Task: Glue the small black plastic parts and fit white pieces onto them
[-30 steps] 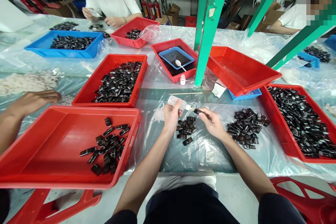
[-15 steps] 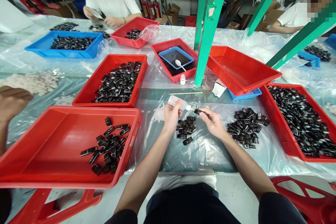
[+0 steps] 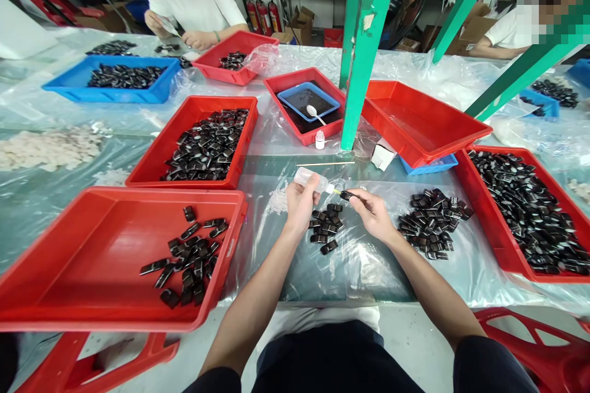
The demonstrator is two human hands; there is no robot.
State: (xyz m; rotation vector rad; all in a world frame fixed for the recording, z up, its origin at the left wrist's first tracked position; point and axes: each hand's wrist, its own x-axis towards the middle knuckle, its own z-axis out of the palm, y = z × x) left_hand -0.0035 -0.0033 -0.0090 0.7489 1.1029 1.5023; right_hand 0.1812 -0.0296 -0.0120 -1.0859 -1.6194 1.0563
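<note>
Plastic bottle gripped, the left hand is pointing its tip rightward at the black piece the right hand is pinching, light squeezing likely helping

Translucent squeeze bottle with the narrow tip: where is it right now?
In the head view, near the middle, the squeeze bottle is in the left hand, its tip pointing right toward the black piece held in the right hand.

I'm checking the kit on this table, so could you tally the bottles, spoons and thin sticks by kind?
Bottles: 2 (squeeze bottle in the left hand, small white bottle standing)
White spoon: 1
Thin stick: 1
Total: 4
</note>
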